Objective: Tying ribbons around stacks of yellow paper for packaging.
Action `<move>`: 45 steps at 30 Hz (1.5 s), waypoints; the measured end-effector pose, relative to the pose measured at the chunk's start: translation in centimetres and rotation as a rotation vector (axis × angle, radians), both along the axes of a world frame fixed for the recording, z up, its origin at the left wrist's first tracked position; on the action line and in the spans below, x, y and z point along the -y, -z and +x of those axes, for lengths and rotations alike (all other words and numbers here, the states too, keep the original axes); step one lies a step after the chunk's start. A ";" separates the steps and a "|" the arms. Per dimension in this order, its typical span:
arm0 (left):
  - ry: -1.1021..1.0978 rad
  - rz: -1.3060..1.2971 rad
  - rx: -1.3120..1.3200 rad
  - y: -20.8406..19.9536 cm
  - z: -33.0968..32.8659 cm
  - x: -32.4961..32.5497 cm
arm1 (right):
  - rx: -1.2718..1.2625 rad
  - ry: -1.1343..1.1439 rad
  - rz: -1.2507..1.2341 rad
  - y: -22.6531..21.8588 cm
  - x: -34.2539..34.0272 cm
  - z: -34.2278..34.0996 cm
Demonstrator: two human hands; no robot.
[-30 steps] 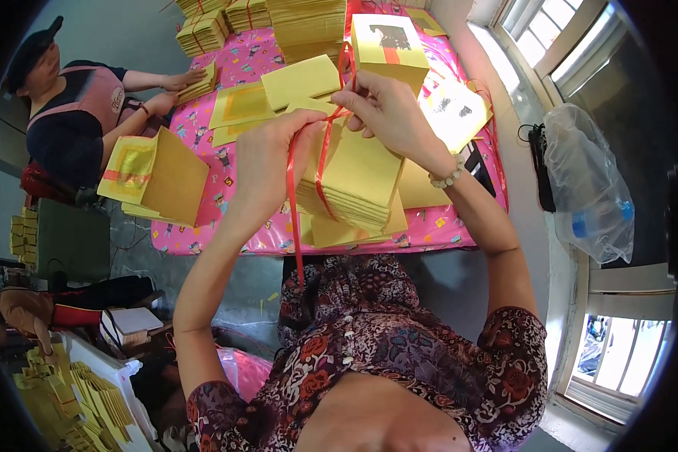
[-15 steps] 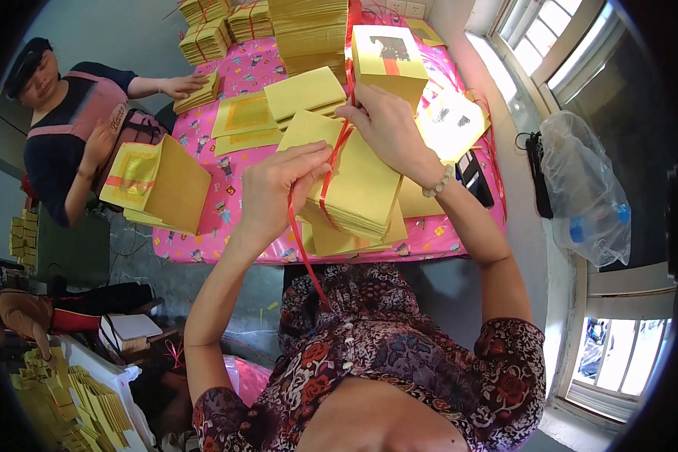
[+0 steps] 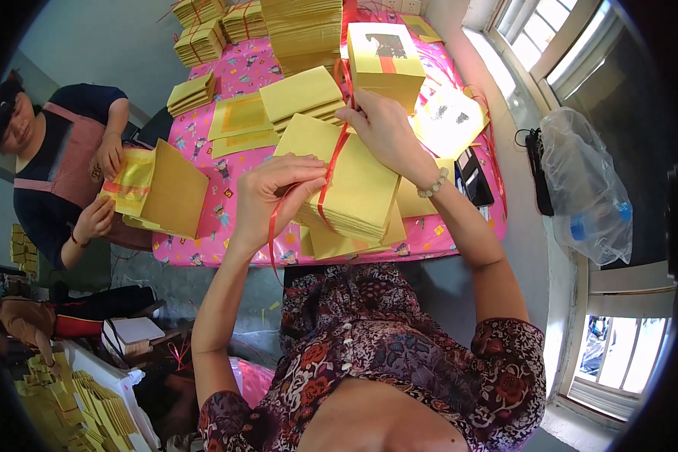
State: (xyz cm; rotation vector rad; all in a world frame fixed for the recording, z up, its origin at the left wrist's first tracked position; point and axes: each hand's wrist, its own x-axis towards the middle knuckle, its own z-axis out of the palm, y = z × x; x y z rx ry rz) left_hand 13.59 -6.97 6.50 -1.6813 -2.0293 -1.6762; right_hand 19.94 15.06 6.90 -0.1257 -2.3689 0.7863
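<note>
In front of me a thick bundle of yellow paper sheets [image 3: 363,181] lies tilted on more yellow sheets, with a red ribbon [image 3: 334,167] running across its top and down its near side. My left hand [image 3: 267,197] is at the bundle's left edge, thumb and fingers pinched on the ribbon, whose tail loops below the wrist. Over the far edge, my right hand [image 3: 384,128] is closed on the ribbon's other stretch, which rises in a loop beyond the fingertips. Its exact grip is partly hidden by the hand.
Folded yellow sheets [image 3: 301,92] lie just beyond the bundle, and a tall yellow stack [image 3: 303,34] stands behind. A yellow block [image 3: 388,64] is at the far right, a dark phone-like object [image 3: 474,179] nearer. At left, a co-worker [image 3: 60,151] handles yellow paper [image 3: 175,192].
My left hand has drawn slightly left, and the ribbon tail has swung from my lap into a loop by my wrist. The co-worker's hand has left the far small stack for the nearer papers.
</note>
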 end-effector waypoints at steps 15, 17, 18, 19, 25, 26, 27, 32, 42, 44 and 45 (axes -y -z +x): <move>-0.056 -0.150 0.079 -1.1 0.7 0.2 | -0.199 0.008 -0.117 -3.0 2.5 7.8; -0.055 -0.175 0.137 -1.2 0.6 0.5 | -0.111 0.007 -0.438 -2.2 3.2 9.7; -0.054 -0.174 0.128 -1.3 0.8 0.4 | -0.109 0.018 -0.434 -1.4 3.4 10.7; -0.057 -0.174 0.118 -1.4 0.8 0.3 | -0.122 0.032 -0.537 -0.2 3.6 11.3; -0.059 -0.132 0.105 -1.1 0.6 -0.1 | -0.054 0.003 -1.043 4.9 3.8 13.7; -0.056 -0.134 0.106 -1.0 0.5 -0.1 | -0.047 -0.012 -1.218 5.3 3.7 13.9; -0.070 -0.136 0.129 -0.7 0.3 -0.1 | -0.038 -0.029 -1.392 5.7 3.7 14.0; -0.081 -0.166 0.153 -0.9 -0.1 0.3 | 0.123 0.005 -1.228 6.9 3.9 14.2; 0.090 0.269 1.050 1.3 -5.8 2.1 | 0.223 -0.019 -1.424 9.2 3.2 14.7; 0.080 0.330 1.136 2.1 -6.7 2.3 | 0.231 -0.027 -1.432 9.1 3.0 14.9; 0.054 0.320 1.150 3.0 -7.1 2.3 | 0.239 -0.035 -1.437 9.0 2.9 15.0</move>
